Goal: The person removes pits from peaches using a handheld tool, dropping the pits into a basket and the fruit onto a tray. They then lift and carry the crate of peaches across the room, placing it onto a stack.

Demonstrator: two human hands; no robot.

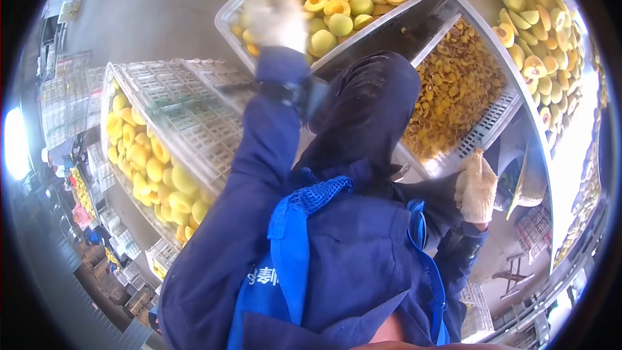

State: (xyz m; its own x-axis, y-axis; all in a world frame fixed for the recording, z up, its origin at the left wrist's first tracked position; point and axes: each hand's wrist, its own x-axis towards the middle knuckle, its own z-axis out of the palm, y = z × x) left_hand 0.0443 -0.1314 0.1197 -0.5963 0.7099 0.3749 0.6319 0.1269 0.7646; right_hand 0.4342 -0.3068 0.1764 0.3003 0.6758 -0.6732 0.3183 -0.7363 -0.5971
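Note:
My left hand, in a whitish glove, is blurred by motion over the left side of a white tub. The tub holds halved yellow peaches, their hollows showing, with some greener whole-looking ones. Whether its fingers are open or closed is smeared. My right hand, in a cream knit glove, is closed in a fist beside my right thigh, near a crate filled with small brownish-orange pieces. Anything inside that fist is hidden.
A metal-edged table curves along the right, bearing many peach halves. On the left, a white slatted crate leans with yellow peaches inside. Stacked crates and a person appear farther left. A small stool stands lower right.

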